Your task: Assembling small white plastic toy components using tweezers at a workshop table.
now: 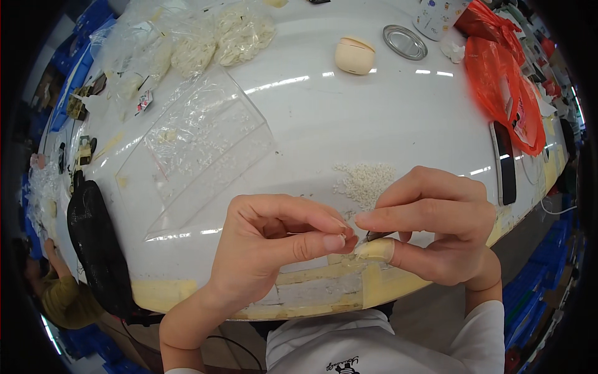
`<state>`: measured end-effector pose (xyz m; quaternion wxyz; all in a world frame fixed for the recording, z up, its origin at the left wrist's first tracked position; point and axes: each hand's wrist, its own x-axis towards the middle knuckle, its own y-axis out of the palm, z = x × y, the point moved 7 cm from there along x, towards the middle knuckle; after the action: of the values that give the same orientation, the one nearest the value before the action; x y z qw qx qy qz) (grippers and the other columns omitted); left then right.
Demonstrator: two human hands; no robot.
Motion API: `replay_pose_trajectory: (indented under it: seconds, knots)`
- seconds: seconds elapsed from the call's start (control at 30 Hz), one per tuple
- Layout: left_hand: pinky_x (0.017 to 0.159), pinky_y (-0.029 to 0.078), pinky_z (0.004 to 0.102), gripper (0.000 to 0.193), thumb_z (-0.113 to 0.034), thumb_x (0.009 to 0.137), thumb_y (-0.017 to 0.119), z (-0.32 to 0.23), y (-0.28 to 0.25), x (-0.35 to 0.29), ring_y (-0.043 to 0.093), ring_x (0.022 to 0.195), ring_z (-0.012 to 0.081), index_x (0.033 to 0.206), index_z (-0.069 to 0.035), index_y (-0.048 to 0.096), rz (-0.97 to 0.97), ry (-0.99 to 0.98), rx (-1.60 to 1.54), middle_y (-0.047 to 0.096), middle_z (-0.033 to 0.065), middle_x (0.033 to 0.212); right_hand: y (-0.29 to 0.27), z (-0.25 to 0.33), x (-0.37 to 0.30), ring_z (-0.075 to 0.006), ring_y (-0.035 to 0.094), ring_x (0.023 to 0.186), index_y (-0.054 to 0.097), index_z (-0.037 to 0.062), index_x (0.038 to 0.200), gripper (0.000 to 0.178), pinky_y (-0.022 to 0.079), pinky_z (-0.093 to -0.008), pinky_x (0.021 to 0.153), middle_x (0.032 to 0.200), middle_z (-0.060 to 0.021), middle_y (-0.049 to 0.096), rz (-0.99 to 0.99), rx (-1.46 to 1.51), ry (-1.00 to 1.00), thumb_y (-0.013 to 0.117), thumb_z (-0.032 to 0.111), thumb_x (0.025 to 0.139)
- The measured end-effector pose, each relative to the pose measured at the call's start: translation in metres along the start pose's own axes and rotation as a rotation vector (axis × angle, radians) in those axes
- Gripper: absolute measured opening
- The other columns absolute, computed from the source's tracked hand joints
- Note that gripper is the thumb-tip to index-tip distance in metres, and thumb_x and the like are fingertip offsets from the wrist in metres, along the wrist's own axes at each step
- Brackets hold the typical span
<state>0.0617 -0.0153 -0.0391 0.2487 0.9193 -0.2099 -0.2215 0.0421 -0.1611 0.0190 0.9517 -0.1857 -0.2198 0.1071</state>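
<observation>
The right hand (pixel 436 227) hid most of a dark tool (pixel 381 235), leaving its kind unclear, and covered part of the white pile (pixel 366 182), whose single grains were too small to make out. Anything pinched in the left hand (pixel 265 246) was likewise too tiny to tell. The lower edge cut off the shirt (pixel 336 340), and the dark left rim partly swallowed a co-worker (pixel 71 302)

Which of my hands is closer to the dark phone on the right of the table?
Right. Your right hand is left of the phone and nearer your body; your left hand is farther away, left of the right hand.
</observation>
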Motion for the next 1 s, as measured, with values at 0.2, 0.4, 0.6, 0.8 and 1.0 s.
replay_pose_trajectory:
  seconds: [0.2,0.4,0.6,0.8,1.0]
  knots:
    - [0.067,0.055,0.0272,0.014,0.012,0.068,0.065,-0.002,0.001,-0.002,0.064,0.067,0.0212,0.079,0.004,0.067,-0.055,0.010,0.030,0.067,0.0185,0.074,0.000,0.000,-0.002,-0.0082,0.047,0.055,0.073,0.0035,0.090,0.028,0.039,-0.0166,0.046,0.077,-0.0066,0.063,0.006,-0.035,-0.027,0.073,0.003,0.062]
    - [0.077,0.056,0.0249,0.013,0.009,0.077,0.065,-0.001,-0.001,-0.002,0.068,0.078,0.0194,0.090,0.006,0.067,0.074,0.021,0.004,0.069,0.0166,0.084,0.001,0.002,-0.002,-0.0082,0.048,0.055,0.073,0.0033,0.090,0.028,0.039,-0.0170,0.047,0.078,-0.0070,0.063,0.011,-0.061,-0.036,0.074,0.004,0.063]
    - [0.078,0.056,0.0259,0.014,0.008,0.078,0.065,-0.001,-0.003,-0.002,0.068,0.079,0.0196,0.091,0.006,0.067,0.065,-0.027,-0.024,0.069,0.0172,0.085,0.002,0.004,-0.001,-0.0082,0.048,0.056,0.073,0.0032,0.090,0.028,0.040,-0.0171,0.047,0.078,-0.0071,0.063,0.013,-0.077,-0.026,0.074,0.004,0.063]
    - [0.068,0.057,0.0280,0.017,0.009,0.072,0.064,0.000,-0.003,-0.003,0.066,0.072,0.0212,0.088,0.005,0.066,-0.025,-0.025,-0.047,0.068,0.0184,0.078,0.005,0.006,0.000,-0.0083,0.049,0.056,0.073,0.0036,0.090,0.029,0.040,-0.0169,0.047,0.078,-0.0068,0.063,0.012,-0.092,-0.035,0.074,0.002,0.061]
    - [0.066,0.056,0.0268,0.022,0.011,0.070,0.064,0.001,-0.002,-0.004,0.066,0.071,0.0203,0.091,0.003,0.064,-0.033,-0.015,-0.068,0.068,0.0176,0.078,0.003,0.010,-0.002,-0.0083,0.049,0.056,0.074,0.0044,0.090,0.030,0.040,-0.0170,0.047,0.077,-0.0063,0.063,0.004,-0.130,-0.043,0.074,0.002,0.060]
